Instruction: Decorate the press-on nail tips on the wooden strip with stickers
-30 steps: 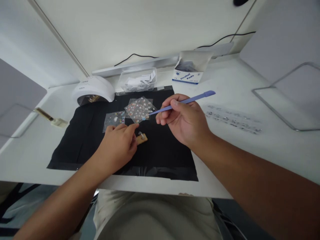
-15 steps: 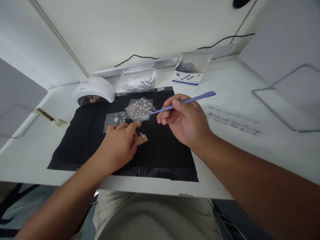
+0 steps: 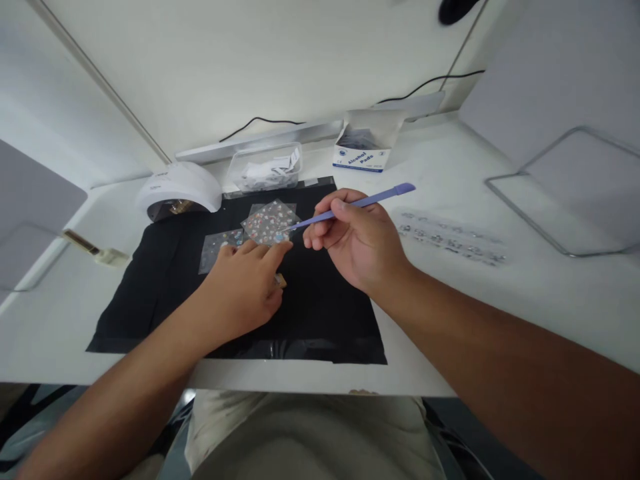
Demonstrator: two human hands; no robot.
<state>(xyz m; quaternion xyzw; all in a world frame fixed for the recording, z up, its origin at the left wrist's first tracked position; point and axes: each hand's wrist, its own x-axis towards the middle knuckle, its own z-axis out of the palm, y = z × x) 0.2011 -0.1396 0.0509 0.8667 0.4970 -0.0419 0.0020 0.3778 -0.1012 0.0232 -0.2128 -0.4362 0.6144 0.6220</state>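
Black cloth [image 3: 320, 320], one, spread flat on a white table [image 3: 420, 353]; serves as reference for all places below. Purple tool [image 3: 373, 199], one, slim, with a broad flattened end and a fine pale tip; held aslant above the right part of the cloth, the broad end up and to the right, the tip at the lower right part of the patterned sheets. Right hand [image 3: 357, 240], closed in a pinch around the shaft of the purple tool between thumb and fingers, palm turned partly upward. Left hand [image 3: 250, 283], palm down over the middle of the cloth, index finger stretched to the near edge of the patterned sheets; whether it grips anything beneath cannot be told. Tan piece [image 3: 282, 281], one, mostly hidden under the left hand, only an end showing above the cloth. Patterned sheets [image 3: 270, 221], clear, small multicoloured motifs, overlapping at angles on the far middle of the cloth. Second clear sheet [image 3: 213, 250], on the cloth's left part, partly covered by the left hand. White domed device [image 3: 183, 183], at the cloth's far left corner. Clear tub [image 3: 265, 170] of white packets, along the far edge. Open box [image 3: 363, 157] marked "Alcohol Pads", beyond the far right corner. Clear strips [image 3: 445, 237], right of the cloth.
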